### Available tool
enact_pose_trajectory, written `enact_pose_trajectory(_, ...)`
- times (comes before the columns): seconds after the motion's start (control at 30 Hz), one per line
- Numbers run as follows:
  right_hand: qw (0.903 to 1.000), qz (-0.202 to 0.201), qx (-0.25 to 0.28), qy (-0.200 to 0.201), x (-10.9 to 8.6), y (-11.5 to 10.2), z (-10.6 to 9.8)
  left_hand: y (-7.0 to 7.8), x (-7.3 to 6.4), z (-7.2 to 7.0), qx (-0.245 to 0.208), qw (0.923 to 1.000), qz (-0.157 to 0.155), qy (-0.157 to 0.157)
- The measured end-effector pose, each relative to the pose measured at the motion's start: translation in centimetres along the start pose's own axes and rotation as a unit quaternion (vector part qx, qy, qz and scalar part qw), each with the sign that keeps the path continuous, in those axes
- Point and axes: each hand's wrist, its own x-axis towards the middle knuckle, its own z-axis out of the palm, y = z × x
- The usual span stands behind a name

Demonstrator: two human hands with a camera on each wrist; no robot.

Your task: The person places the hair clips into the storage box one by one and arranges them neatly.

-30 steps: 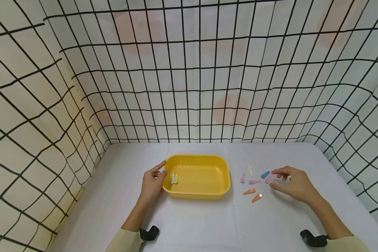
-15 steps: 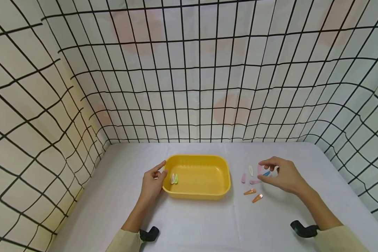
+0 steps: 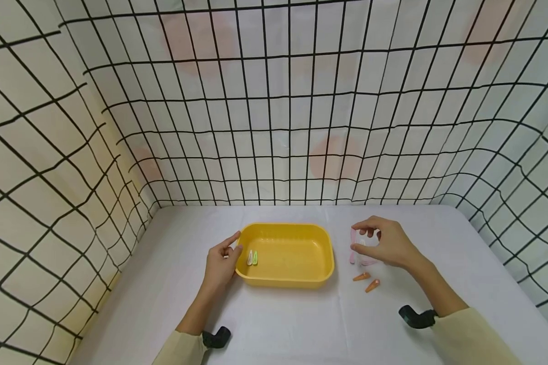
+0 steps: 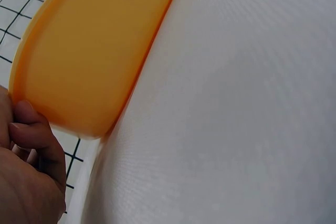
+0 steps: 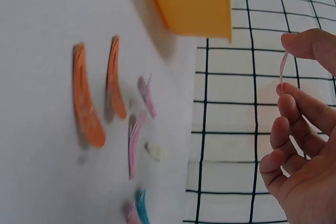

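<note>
A yellow plastic tray (image 3: 297,256) lies on the white-covered table. My left hand (image 3: 223,259) grips its left end, thumb at the rim. Inside, near that end, a pale hair clip (image 3: 250,258) and a green hair clip (image 3: 255,258) sit side by side. Right of the tray, my right hand (image 3: 388,242) pinches a pink hair clip (image 5: 283,69) upright between thumb and index finger, above the loose clips. Below it are two orange clips (image 3: 372,286), several pink clips (image 5: 135,145), a white clip (image 5: 156,151) and a blue clip (image 5: 142,205).
Black grid netting (image 3: 274,116) over pale cloth stands behind the table and along both sides. The table's white cloth (image 3: 292,324) shows in front of the tray. Each wrist wears a dark camera mount (image 3: 216,338).
My right hand has lifted the pink hair clip from beside the blue one and carried it left toward the tray. The left hand and the tray have stayed in place.
</note>
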Motion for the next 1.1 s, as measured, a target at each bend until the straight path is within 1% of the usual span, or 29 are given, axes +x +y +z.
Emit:
enact_pose_trajectory(0.17, 0.9995, -0.014, 0.027, -0.007, 1.3, -1.4, 1.0, 0.0, 0.0, 0.0, -0.001, 1.0, -0.001, -0.001)
enact_pose_trajectory(0.33, 0.9979, -0.019, 0.058, -0.022, 2.4, -3.3, 2.3, 0.0, 0.0, 0.1, -0.006, 1.0, -0.004, -0.006)
enact_pose_trajectory(0.4, 0.9965, -0.021, 0.075, -0.03, 2.8, -4.0, 2.9, 0.0, 0.0, 0.1, -0.007, 0.9999, -0.002, -0.007)
enact_pose_trajectory(0.57, 0.9923, -0.042, 0.11, -0.038, 3.8, -5.4, 4.2, 0.2, 0.0, 0.1, -0.002, 1.0, -0.003, -0.002)
enact_pose_trajectory(0.67, 0.9911, -0.054, 0.114, -0.043, 4.3, -6.0, 5.0, 0.3, 0.0, 0.0, 0.003, 1.0, -0.009, 0.001)
enact_pose_trajectory(0.87, 0.99, -0.045, 0.118, -0.063, 5.1, -7.0, 6.2, 0.2, 0.1, -0.1, 0.0, 0.9999, -0.01, 0.004)
enact_pose_trajectory(1.1, 0.9878, -0.049, 0.118, -0.089, 6.1, -8.4, 7.8, 0.1, 0.2, 0.0, 0.001, 1.0, -0.008, 0.001)
